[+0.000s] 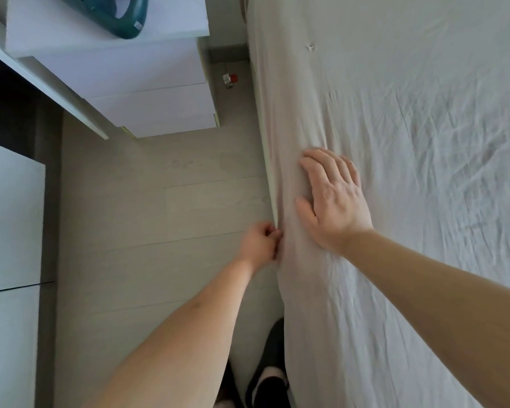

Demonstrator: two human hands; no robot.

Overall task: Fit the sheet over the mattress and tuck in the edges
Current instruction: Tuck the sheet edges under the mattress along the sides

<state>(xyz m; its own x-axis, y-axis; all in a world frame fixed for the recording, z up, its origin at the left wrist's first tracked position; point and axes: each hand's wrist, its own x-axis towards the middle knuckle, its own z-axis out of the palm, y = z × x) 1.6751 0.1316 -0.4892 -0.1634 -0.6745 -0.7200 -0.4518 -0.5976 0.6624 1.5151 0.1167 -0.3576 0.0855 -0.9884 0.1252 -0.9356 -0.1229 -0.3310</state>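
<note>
Left of the left hand's (259, 241) curled fingers lies a broad strip of bare wooden floor (159, 207), room enough for an arm to swing. Just right of those fingers the sheet-covered mattress (280, 160) side blocks the way. Beyond the fingertips the gap narrows between the mattress and a white drawer unit (147, 92), with a small red-capped object (229, 79) on the floor there. Ahead and right of the right hand's (333, 201) flat fingers the sheet (424, 142) top lies open. Below the left wrist, dark shoes (270, 375) crowd the floor.
</note>
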